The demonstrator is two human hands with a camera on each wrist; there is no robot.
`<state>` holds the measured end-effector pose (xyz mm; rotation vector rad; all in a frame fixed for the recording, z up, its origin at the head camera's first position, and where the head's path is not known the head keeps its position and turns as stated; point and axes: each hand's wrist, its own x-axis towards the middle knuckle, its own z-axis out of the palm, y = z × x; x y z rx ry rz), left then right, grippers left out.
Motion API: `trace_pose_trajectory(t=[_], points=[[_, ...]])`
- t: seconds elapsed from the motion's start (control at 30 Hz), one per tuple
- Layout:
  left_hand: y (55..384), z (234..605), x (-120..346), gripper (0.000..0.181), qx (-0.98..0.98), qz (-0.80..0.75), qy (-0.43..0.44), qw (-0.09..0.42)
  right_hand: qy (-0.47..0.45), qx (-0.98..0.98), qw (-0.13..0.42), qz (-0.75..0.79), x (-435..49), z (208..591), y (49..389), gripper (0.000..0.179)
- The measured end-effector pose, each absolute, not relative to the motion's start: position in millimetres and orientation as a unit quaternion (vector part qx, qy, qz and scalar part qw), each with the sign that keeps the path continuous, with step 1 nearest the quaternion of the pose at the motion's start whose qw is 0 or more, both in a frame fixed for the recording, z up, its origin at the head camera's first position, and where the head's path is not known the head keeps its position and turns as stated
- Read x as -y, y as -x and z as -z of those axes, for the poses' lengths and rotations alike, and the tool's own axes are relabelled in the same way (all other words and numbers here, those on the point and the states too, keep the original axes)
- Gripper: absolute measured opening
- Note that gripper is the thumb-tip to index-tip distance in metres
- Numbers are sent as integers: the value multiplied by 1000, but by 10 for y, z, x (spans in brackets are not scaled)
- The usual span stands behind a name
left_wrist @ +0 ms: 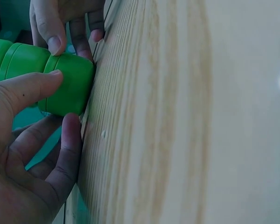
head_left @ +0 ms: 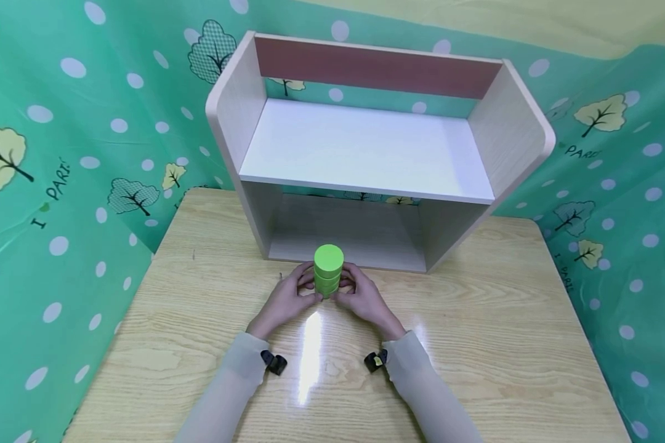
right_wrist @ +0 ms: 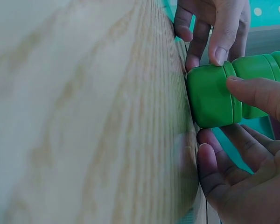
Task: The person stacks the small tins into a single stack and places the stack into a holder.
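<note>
A bright green stack of round, jar-like containers (head_left: 328, 264) stands upright on the wooden table, just in front of the shelf's lower opening. From the left, my left hand (head_left: 291, 295) holds it low down, thumb on the near side and fingers curving behind. My right hand (head_left: 364, 298) grips it the same way from the right. Close up in the left wrist view, both thumbs press the lowest green container (left_wrist: 72, 86) near its seam. The right wrist view shows its base (right_wrist: 207, 95) at the tabletop. Fingertips behind the stack are partly hidden.
A two-level shelf unit (head_left: 366, 147) with pale side panels and a pinkish back strip stands behind the stack. The light wood table (head_left: 199, 344) extends to both sides. Green patterned cloth (head_left: 61, 184) hangs around it.
</note>
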<state>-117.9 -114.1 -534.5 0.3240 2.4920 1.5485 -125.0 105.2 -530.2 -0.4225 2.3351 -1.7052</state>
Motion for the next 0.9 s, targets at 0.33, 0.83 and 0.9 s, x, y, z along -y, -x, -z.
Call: trace_pose_trajectory(t=[0.33,0.83,0.9], points=[[1178,5341,1131,78,-836,-529,-114,92,138,-802,107,571,-1055,5282,1243,70],[1161,5291,1112,77,-841,-521,-117,88,137,-800,108,575,-1074,5263,1234,69],[1159,5291,1110,77,-844,-516,-119,86,137,-800,106,575,-1076,5264,1230,69]])
